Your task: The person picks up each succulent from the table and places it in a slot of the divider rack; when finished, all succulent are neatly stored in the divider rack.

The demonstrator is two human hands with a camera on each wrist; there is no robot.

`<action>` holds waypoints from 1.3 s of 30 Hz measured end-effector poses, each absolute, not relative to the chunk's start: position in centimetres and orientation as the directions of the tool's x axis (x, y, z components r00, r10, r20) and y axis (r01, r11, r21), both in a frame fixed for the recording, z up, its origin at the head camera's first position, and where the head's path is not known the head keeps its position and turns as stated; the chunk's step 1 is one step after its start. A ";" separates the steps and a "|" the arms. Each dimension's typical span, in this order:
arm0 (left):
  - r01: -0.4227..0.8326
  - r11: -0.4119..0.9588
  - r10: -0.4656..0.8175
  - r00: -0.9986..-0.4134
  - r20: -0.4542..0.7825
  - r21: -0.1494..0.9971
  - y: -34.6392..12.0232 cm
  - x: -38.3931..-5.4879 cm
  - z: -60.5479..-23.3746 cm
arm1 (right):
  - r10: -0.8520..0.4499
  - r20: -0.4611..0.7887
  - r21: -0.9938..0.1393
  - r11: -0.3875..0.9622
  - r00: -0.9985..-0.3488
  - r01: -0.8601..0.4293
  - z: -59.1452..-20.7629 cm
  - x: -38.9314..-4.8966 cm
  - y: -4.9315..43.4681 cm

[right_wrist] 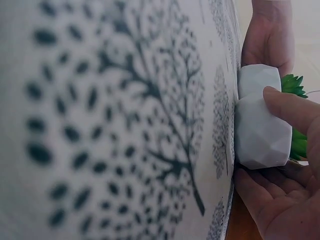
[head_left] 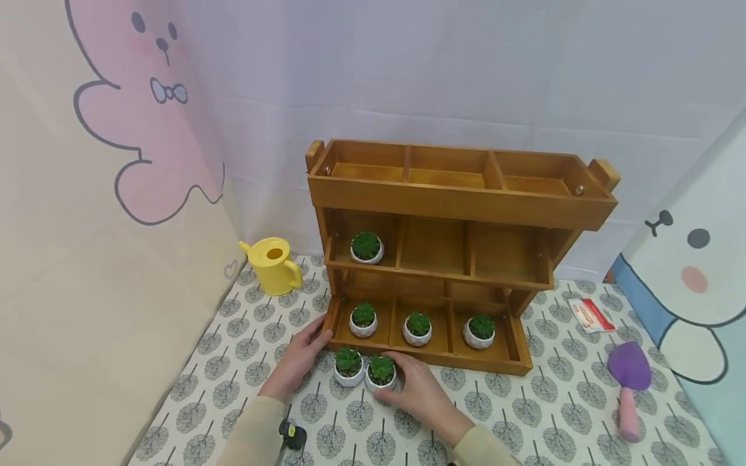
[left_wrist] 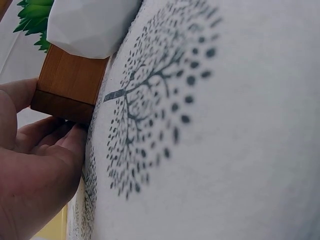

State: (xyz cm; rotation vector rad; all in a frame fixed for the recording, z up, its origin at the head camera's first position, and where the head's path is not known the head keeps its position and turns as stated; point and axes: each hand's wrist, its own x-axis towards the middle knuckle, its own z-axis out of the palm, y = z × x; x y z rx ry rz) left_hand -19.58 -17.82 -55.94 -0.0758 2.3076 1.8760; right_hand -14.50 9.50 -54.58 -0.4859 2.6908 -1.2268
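A wooden three-tier plant shelf (head_left: 408, 275) stands against the back cloth. My left hand (head_left: 302, 353) holds its lower left front corner; in the left wrist view the thumb and curled fingers (left_wrist: 50, 137) lie on either side of the wood (left_wrist: 70, 82). In front of the shelf, my right hand (head_left: 416, 388) grips a small potted succulent (head_left: 381, 371) in a white faceted pot, thumb on one side and fingers on the other. Close beside it on the cloth sits a second potted succulent (head_left: 348, 366), between the two hands.
The bottom tier bears three potted succulents, including a middle one (head_left: 417, 328); another (head_left: 366, 247) sits in the middle tier's left compartment. A yellow watering can (head_left: 272, 265) stands left of the shelf. On the right lie a red-and-white packet (head_left: 591, 315) and a purple trowel (head_left: 630, 369) with pink handle.
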 end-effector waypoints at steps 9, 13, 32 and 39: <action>-0.134 0.198 0.062 -0.987 -0.148 0.971 -17.8 -19.6 -56.0 | -0.353 -0.003 -0.760 0.609 -0.936 -0.228 -54.5 -14.6 9.6; -0.140 0.200 0.060 -0.986 -0.154 0.970 -17.7 -19.7 -56.0 | -0.353 0.005 -0.767 0.599 -0.935 -0.231 -54.5 -14.6 9.6; -0.130 0.214 0.069 -0.987 -0.148 0.968 -17.9 -19.7 -56.2 | -0.347 -0.007 -0.768 0.602 -0.938 -0.218 -54.1 -14.2 9.7; -0.123 0.194 0.079 -0.987 -0.140 0.973 -18.0 -19.7 -56.2 | -0.340 0.013 -0.769 0.598 -0.940 -0.227 -52.9 -14.0 10.3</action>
